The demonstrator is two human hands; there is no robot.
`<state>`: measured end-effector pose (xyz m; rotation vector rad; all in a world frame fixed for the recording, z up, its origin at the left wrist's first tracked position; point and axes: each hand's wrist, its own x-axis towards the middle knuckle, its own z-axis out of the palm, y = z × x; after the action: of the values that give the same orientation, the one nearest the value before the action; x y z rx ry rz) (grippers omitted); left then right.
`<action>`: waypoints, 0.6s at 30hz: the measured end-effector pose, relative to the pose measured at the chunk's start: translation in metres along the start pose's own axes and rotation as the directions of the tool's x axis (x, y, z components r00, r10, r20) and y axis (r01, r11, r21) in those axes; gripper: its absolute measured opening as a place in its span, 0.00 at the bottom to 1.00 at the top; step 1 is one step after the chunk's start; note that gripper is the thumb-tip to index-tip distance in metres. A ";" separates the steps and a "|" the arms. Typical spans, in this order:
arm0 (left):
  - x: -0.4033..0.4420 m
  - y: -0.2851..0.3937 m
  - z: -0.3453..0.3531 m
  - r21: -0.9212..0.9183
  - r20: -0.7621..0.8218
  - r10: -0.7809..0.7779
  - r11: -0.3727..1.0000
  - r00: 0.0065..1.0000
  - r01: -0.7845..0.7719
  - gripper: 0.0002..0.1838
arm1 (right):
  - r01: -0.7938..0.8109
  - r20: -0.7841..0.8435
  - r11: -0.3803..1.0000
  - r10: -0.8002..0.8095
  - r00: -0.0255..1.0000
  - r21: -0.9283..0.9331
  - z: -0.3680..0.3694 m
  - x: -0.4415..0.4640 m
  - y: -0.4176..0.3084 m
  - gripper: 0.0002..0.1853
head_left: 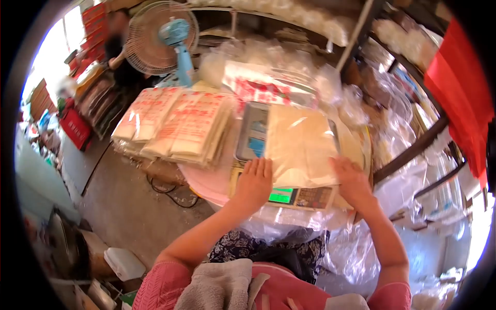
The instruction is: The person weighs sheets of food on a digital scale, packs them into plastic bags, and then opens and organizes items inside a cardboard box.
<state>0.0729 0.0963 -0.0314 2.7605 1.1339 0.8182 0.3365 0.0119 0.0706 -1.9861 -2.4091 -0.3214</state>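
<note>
A flat stack of cream-coloured sheets (302, 142) lies on the metal tray of a digital scale (247, 147). The scale's green-lit display and keypad show below the sheets' near edge. My left hand (253, 180) is at the near left corner of the stack, its fingers together and curled against the edge. At the near right corner, my right hand (353, 181) grips the side of the stack; it is slightly blurred. Both thumbs are mostly hidden. Left of the scale lie piled clear plastic packs with red print (186, 124), holding similar cream sheets.
A blue fan (178, 44) stands behind the packs. Printed plastic bags (258, 85) and clear bags crowd the table's back. A dark metal rack (413, 147) and red cloth (462, 93) are at right. Another person (121, 51) is at far left. A cable (173, 194) lies below the table.
</note>
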 end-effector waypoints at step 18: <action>-0.036 -0.054 -0.067 -0.875 0.098 -0.736 -0.385 0.670 -0.295 0.23 | 0.423 -0.743 0.812 0.020 0.669 0.402 -0.189 0.183 -0.073 0.25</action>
<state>-0.0155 0.1013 -0.0027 0.4679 0.4085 1.5658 0.2052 0.1470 0.2682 -1.0297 -1.8842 -0.2892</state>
